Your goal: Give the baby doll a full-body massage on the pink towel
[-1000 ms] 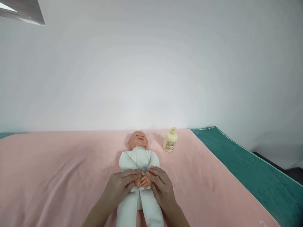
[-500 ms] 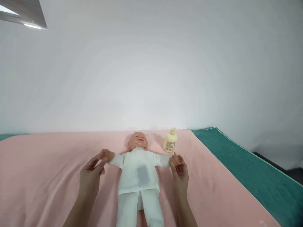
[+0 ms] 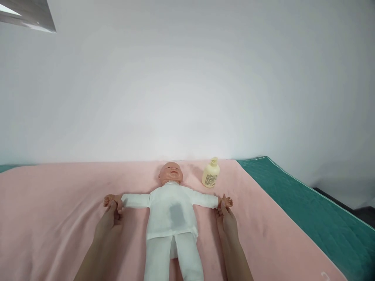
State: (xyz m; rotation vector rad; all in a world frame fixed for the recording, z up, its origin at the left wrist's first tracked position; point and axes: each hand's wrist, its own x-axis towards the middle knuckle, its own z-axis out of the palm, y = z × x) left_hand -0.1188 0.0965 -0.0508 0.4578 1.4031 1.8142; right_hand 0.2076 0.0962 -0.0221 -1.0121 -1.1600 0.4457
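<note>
A baby doll (image 3: pixel 172 210) in a white top and white trousers lies on its back on a pink cloth (image 3: pixel 73 183), head toward the wall and both arms stretched out sideways. My left hand (image 3: pixel 109 222) grips the doll's hand at the left, thumb on top and fingers underneath. At the right, my right hand (image 3: pixel 227 222) has its thumb and fingers closed on the doll's other wrist. A grey patch shows on the front of the top. The lower legs are cut off by the frame's bottom edge.
A pale yellow pump bottle (image 3: pixel 211 173) stands right of the doll's head. Green padded fabric (image 3: pixel 293 199) shows beyond the pink cloth at the right. Behind rises a plain white wall (image 3: pixel 187 78). Something dark (image 3: pixel 365 214) lies at the far right edge.
Both my hands have moved outward and slightly down with the doll's hands. The doll's arms are spread wider and look straighter. The bottle has not moved.
</note>
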